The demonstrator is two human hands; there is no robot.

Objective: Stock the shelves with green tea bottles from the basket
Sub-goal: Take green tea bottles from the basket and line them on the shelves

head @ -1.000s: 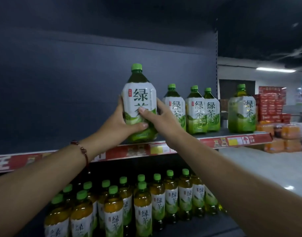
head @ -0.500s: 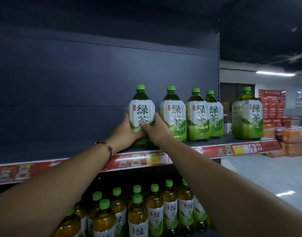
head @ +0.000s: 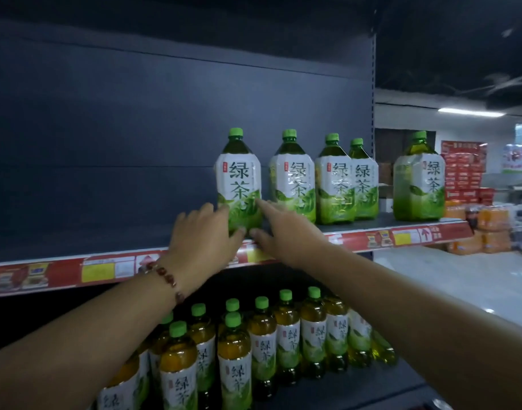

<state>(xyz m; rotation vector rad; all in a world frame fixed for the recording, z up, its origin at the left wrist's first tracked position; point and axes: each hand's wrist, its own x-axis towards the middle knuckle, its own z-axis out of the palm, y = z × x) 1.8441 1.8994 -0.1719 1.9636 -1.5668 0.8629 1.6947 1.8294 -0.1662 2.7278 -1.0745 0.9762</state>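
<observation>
Both hands flank the base of the green tea bottle (head: pixel 239 184) with fingers straight and loose, left hand (head: pixel 205 232) and right hand (head: pixel 283 229) holding nothing. Squarish clear plastic with a glossy white-and-green label and green cap, it stands upright, cap up, at frame centre on the dark upper shelf (head: pixel 372 224). Four matching bottles (head: pixel 292 179) line up to its right.
</observation>
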